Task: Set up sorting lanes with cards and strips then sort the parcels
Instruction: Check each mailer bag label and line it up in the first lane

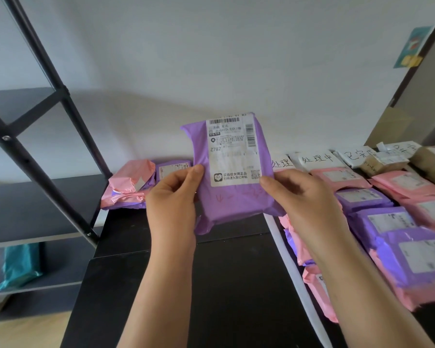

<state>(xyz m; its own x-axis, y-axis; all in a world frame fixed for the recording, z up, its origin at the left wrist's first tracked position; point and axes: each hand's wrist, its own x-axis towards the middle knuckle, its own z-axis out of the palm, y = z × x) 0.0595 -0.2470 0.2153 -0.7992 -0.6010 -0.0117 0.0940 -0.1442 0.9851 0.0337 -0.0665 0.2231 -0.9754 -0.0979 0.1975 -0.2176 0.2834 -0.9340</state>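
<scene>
Both hands are up on the purple parcel (232,197), held upright above the black table (224,285), label facing the camera. The left hand (172,199) pinches its left edge, thumb on the front, fingers curled behind. The right hand (301,197) clamps the right edge the same way, thumb pressed at the label's lower corner. Back left on the table, a pile (129,182) of pink and purple parcels lies by the wall. To the right, a white strip (293,272) runs down the table, and beyond it rows (384,222) of pink and purple parcels lie below handwritten cards (317,159) at the back. A dark shelf (30,204) stands on the left.
</scene>
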